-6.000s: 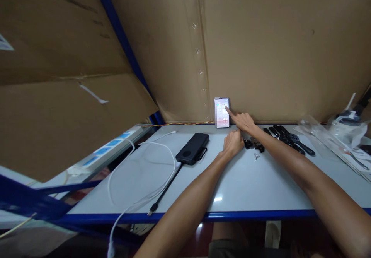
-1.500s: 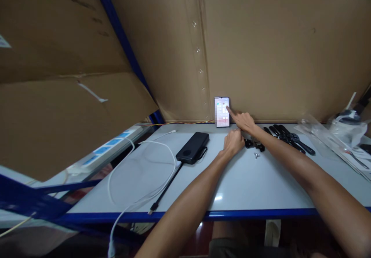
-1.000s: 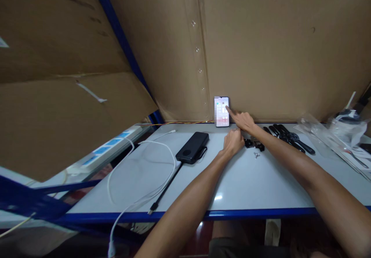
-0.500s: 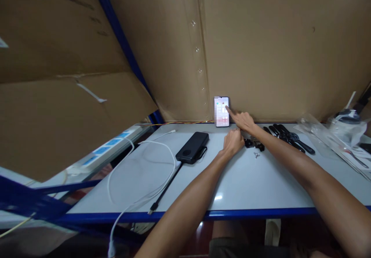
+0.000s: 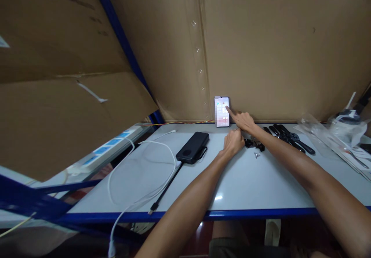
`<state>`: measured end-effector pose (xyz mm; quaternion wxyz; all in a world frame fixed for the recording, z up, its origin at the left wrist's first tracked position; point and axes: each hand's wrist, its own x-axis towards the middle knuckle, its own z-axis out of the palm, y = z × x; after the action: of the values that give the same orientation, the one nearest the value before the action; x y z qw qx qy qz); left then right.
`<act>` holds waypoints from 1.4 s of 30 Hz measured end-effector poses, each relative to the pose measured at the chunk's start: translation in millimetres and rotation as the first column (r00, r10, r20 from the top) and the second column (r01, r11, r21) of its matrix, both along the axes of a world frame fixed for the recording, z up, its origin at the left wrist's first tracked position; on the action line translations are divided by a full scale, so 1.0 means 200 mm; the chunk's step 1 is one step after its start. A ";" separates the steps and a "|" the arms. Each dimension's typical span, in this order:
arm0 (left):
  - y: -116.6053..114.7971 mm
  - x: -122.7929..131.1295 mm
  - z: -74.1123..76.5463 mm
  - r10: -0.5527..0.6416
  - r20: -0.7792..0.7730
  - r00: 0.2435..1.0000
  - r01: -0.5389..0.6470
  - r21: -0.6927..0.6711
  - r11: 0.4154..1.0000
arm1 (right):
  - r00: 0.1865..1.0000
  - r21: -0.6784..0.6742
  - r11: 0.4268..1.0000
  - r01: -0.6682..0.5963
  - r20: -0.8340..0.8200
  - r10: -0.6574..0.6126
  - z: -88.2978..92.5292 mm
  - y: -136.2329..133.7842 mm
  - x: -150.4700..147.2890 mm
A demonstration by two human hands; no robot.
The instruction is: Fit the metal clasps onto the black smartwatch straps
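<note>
A phone point(image 5: 222, 112) with its screen lit leans upright against the cardboard at the back of the table. The outstretched index finger of my right hand point(image 5: 244, 121) is at the right side of its screen; the other fingers are curled and I see nothing held. Just below, my left hand point(image 5: 233, 140) rests on the tabletop, closed, its fingertips hidden from me. To its right lie small black parts point(image 5: 248, 143), partly covered by my right forearm. A small silver wing-shaped screw point(image 5: 256, 155) lies in front of those parts.
Left of my hands is a black power bank point(image 5: 193, 147) with a short black cable, beside a looped white cable point(image 5: 162, 144). A power strip point(image 5: 110, 147) runs along the left. Black-handled tools point(image 5: 290, 137) and plastic bags point(image 5: 315, 134) lie right. Blue edging point(image 5: 261, 213) borders the front.
</note>
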<state>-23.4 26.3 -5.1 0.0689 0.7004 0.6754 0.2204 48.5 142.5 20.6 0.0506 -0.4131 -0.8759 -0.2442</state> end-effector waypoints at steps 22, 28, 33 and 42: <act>0.00 0.00 0.00 0.014 -0.002 1.000 -0.014 -0.010 1.000 | 0.999 0.032 0.999 0.042 0.013 -0.042 -0.01 -0.01 0.00; 0.01 0.00 -0.01 0.003 -0.007 1.000 -0.003 0.004 1.000 | 1.000 0.035 0.999 0.020 0.002 -0.021 -0.01 -0.02 0.01; 0.01 0.00 -0.01 -0.002 -0.011 1.000 0.003 0.021 1.000 | 1.000 0.027 0.999 0.030 0.005 -0.030 0.00 -0.03 0.00; 0.02 -0.01 -0.03 -0.009 -0.005 1.000 0.009 0.031 0.999 | 1.000 0.025 0.999 0.023 -0.019 -0.022 -0.01 -0.03 0.01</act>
<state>-24.6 31.1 -10.7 0.0573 0.7049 0.6689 0.2290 51.0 137.5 17.8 0.0611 -0.4245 -0.8676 -0.2518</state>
